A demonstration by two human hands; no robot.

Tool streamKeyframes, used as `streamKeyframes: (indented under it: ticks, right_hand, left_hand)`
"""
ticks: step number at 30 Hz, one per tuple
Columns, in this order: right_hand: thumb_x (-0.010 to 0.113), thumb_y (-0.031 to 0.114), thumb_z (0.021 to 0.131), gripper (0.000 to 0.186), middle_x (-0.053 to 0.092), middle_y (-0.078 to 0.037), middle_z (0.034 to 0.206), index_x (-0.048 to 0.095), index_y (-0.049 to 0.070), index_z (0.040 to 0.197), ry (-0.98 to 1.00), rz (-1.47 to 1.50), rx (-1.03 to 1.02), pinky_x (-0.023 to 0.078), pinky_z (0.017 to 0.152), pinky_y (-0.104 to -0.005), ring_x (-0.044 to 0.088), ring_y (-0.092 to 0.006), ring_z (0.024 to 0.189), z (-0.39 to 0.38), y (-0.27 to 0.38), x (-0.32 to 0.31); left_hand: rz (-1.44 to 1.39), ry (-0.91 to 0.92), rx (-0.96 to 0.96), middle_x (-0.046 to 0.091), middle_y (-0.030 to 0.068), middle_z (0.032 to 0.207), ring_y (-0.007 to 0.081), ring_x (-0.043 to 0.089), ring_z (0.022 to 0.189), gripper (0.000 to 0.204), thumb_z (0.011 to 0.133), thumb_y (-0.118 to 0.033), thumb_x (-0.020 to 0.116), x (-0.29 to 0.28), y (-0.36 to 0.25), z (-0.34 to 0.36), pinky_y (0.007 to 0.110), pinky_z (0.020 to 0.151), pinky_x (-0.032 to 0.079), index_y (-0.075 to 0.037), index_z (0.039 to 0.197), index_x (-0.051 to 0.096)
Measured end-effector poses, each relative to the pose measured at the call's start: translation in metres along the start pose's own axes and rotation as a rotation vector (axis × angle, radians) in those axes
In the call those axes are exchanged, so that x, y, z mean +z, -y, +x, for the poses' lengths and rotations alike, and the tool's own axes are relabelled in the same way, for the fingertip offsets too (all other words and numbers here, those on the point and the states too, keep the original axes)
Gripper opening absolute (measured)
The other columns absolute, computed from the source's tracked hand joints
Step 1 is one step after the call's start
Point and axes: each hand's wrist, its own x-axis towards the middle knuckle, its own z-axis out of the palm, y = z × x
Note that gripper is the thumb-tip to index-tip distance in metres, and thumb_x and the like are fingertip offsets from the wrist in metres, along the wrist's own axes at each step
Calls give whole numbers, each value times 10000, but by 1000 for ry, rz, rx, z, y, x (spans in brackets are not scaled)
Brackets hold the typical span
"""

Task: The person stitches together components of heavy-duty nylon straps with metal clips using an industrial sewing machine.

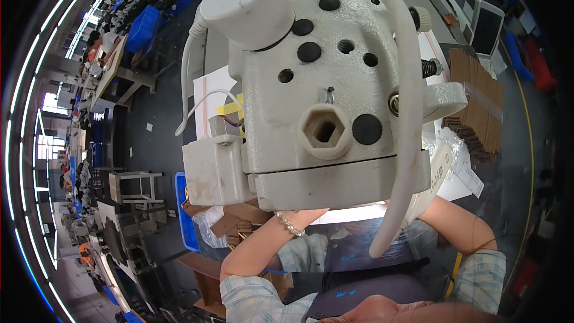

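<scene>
A large off-white machine head (323,182), apparently an industrial sewing machine, fills the middle of the view and hides the work area beneath it. My left forearm (257,242), in a checked sleeve with a beaded bracelet (289,224) at the wrist, reaches under the machine's near edge. From the other side my right forearm (457,224) passes behind the pale cover at the machine's lower right. The fingers of both hands are hidden, and what they touch cannot be seen. A thick white tube (402,197) hangs down the machine's front.
Stacked brown cardboard pieces (478,98) lie on the right, beside clear plastic wrap (457,149) and a white label. At left are a blue bin (190,215) and a cardboard box (206,281). A tablet-like screen (486,29) stands far right. Benches (128,72) line the left.
</scene>
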Motion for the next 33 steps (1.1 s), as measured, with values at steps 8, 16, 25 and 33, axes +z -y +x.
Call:
streamKeyframes:
  ticks: [8,16,25,33]
  right_hand:
    - [519,201,680,268,627,-134,988,609,29,864,-121,-10,36,431,786,-401,604,-261,985,4,-1,5]
    - [515,202,671,250,619,-141,1000,591,27,832,-92,-12,46,427,785,-394,603,-263,975,8,0,-2]
    - [522,257,670,308,591,-136,975,579,36,876,-123,23,130,428,788,-400,590,-279,954,11,9,-10]
    - [540,280,679,374,571,-112,1038,594,39,960,-61,-17,101,424,822,-394,574,-260,957,7,10,-8]
  left_hand:
    - [24,-226,203,577,81,584,246,597,483,74,730,-91,578,21,8,-3,371,426,481,-80,711,649]
    - [16,-254,213,611,91,699,253,608,642,87,739,-75,587,17,7,2,380,600,491,-54,781,660]
    - [85,-262,257,640,80,792,265,620,772,153,734,-77,614,4,4,7,411,761,503,-56,867,688]
    - [335,-219,348,638,58,822,212,626,789,229,717,-97,612,5,12,2,353,757,518,-61,933,680]
